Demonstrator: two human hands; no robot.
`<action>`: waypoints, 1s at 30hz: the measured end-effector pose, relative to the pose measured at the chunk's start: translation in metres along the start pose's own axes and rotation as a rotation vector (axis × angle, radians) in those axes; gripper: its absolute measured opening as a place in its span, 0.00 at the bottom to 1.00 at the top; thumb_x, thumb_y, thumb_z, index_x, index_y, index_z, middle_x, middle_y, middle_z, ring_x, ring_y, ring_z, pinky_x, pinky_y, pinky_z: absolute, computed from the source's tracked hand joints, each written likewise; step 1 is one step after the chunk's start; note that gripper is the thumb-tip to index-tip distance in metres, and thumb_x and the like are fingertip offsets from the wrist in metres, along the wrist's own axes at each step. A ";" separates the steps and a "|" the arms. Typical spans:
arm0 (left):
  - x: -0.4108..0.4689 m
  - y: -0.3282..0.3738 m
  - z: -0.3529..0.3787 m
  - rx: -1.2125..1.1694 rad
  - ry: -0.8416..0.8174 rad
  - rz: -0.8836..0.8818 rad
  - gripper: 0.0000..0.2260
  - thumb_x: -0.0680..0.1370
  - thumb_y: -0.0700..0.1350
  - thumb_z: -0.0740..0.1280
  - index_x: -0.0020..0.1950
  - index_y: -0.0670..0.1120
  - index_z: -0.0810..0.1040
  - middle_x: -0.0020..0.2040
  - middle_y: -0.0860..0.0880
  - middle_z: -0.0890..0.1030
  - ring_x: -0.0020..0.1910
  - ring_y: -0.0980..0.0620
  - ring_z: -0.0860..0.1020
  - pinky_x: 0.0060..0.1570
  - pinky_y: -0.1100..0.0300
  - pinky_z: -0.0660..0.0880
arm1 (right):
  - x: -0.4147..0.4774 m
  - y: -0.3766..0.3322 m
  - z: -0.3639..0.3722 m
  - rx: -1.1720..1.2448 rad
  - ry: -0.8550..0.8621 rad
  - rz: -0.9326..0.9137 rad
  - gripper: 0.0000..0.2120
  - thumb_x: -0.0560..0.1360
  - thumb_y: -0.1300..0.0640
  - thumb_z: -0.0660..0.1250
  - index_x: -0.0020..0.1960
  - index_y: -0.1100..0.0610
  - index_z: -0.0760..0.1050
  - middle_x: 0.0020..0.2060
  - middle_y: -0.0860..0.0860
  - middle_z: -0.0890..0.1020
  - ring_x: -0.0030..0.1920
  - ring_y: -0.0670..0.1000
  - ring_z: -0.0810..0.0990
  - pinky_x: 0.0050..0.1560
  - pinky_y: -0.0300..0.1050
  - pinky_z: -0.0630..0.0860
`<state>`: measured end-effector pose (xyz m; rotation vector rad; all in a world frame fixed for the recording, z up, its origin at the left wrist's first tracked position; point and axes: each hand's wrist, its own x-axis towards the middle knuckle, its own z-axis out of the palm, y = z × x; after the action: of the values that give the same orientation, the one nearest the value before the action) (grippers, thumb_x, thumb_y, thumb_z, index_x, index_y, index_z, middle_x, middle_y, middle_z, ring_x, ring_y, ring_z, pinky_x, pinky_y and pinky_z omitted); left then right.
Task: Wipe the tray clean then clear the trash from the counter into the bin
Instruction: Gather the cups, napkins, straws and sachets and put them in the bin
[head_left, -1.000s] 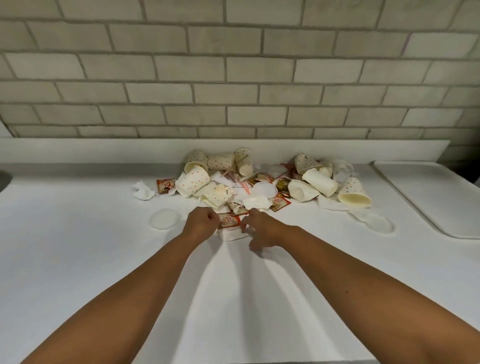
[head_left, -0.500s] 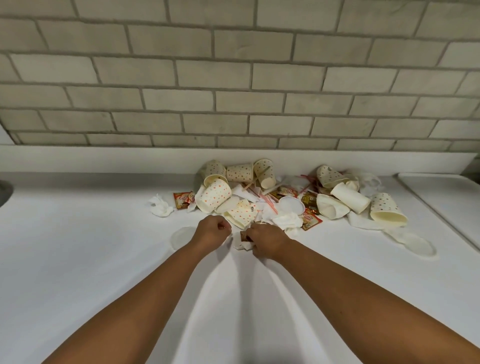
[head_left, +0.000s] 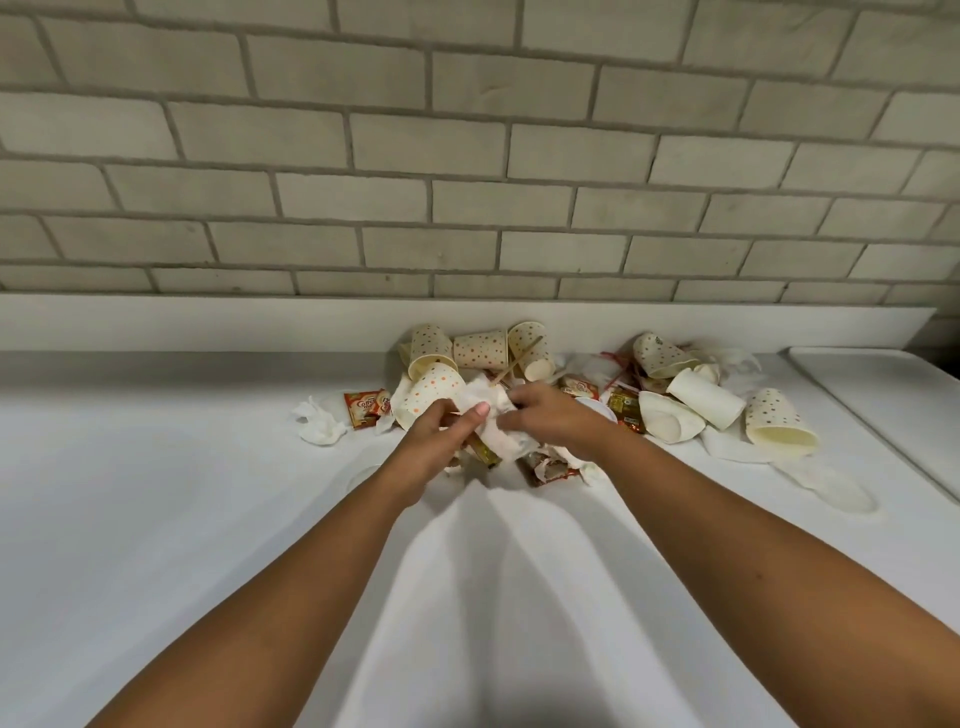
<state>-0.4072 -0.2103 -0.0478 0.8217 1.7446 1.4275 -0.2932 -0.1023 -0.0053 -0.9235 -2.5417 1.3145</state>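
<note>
A heap of trash lies against the back of the white counter (head_left: 156, 519): several dotted paper cups (head_left: 480, 349), plain white cups (head_left: 704, 399), red sachets (head_left: 366, 406) and crumpled tissues (head_left: 318, 426). My left hand (head_left: 441, 436) is closed on a bunch of crumpled tissue and a sachet (head_left: 501, 441) at the heap's front. My right hand (head_left: 550, 415) grips the same white tissue from the right, just above the counter. The white tray (head_left: 883, 395) lies at the far right, partly out of frame. No bin is in sight.
A grey brick wall (head_left: 467, 156) with a white upstand runs behind the counter. Flat white lids (head_left: 847, 493) lie to the right of the heap, and one (head_left: 361, 475) lies beside my left wrist. More torn sachets (head_left: 550, 467) lie under my right wrist.
Both hands have closed on tissue and a sachet at the heap's front and lifted the bunch slightly. The camera has tilted up and moved closer.
</note>
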 end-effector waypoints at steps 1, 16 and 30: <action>0.000 0.004 0.002 -0.108 -0.031 -0.019 0.19 0.76 0.55 0.65 0.61 0.45 0.73 0.54 0.46 0.80 0.48 0.51 0.79 0.39 0.62 0.76 | 0.002 0.000 -0.004 0.101 0.009 0.014 0.05 0.75 0.63 0.65 0.47 0.64 0.78 0.40 0.56 0.79 0.40 0.53 0.75 0.42 0.46 0.70; 0.027 0.009 0.012 -0.444 0.148 -0.210 0.15 0.75 0.37 0.68 0.61 0.43 0.72 0.52 0.45 0.79 0.43 0.51 0.78 0.44 0.55 0.75 | 0.009 0.021 -0.037 -0.428 0.103 0.110 0.21 0.78 0.47 0.61 0.63 0.60 0.74 0.61 0.54 0.76 0.51 0.52 0.76 0.49 0.43 0.72; 0.029 0.002 0.012 -0.430 0.176 -0.192 0.16 0.75 0.39 0.69 0.62 0.44 0.73 0.52 0.47 0.80 0.45 0.51 0.79 0.39 0.58 0.75 | 0.010 0.057 0.011 -0.851 -0.074 0.293 0.27 0.70 0.47 0.68 0.64 0.58 0.68 0.59 0.58 0.69 0.59 0.59 0.70 0.45 0.45 0.68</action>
<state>-0.4124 -0.1795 -0.0514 0.2999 1.5093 1.6962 -0.2792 -0.0795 -0.0575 -1.4259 -3.1415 0.2325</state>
